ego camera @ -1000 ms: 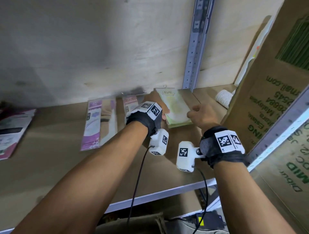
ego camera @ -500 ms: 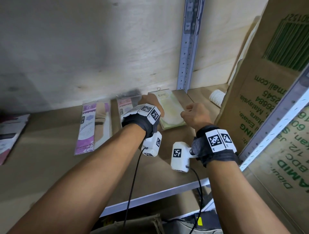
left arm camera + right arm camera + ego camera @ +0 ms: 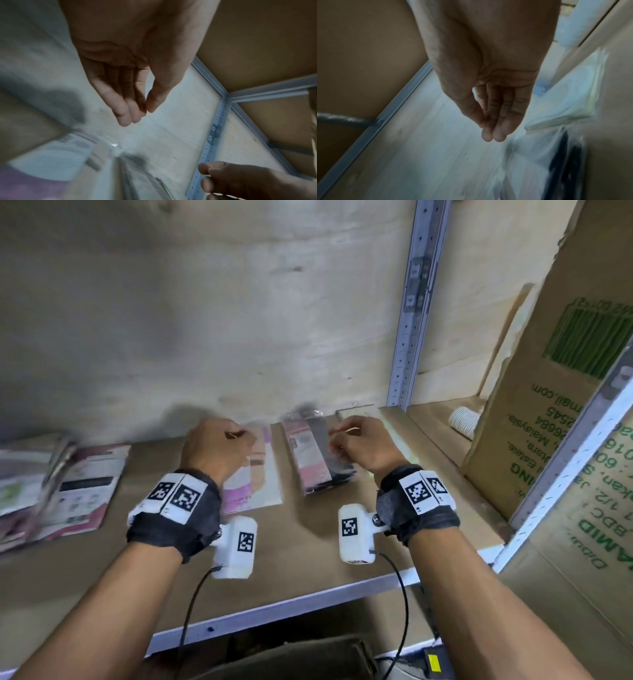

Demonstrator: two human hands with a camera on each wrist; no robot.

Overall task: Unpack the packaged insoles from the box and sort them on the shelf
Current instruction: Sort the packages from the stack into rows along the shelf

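Note:
Both hands hover empty over the wooden shelf. My left hand hangs above a pink and white insole pack, and the left wrist view shows its fingers relaxed, holding nothing. My right hand is just right of a pink and black insole pack; its fingers are straight and together, also holding nothing. A pale green insole pack lies flat beyond the right hand, next to the dark pack.
More packs lie at the shelf's left end. A tall printed cardboard box stands at the right, with a white ribbed roll beside it. A grey perforated post rises at the back; a white rail edges the shelf front.
My left hand has let go of the green pack and moved left, above the pink and white pack. The right hand has drawn back and opened slightly. The view has shifted left.

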